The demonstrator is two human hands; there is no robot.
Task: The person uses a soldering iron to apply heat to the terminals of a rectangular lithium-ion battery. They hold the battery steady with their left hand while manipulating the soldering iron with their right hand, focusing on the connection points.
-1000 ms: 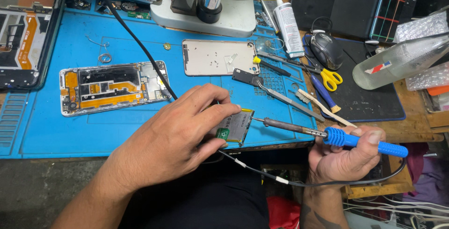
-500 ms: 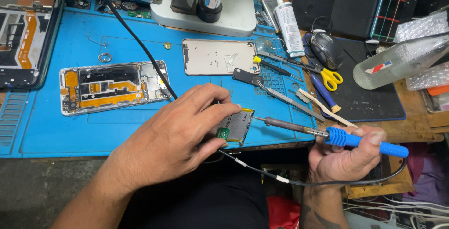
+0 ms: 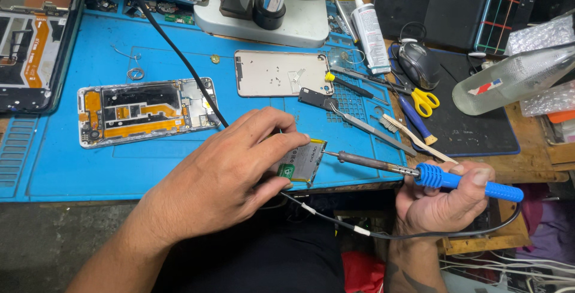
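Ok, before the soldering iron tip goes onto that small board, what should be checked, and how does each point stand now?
1. Left hand pins the small board at the mat's front edge: ok.
2. Right hand grips the soldering iron by its blue handle, not the metal: ok.
3. Tip touching the board's right edge: cannot tell.
4. Left fingertips lie close to the tip: not ok.
5. Cord hangs free below the table edge, clear of the tip: ok.
6. Iron hot: cannot tell.
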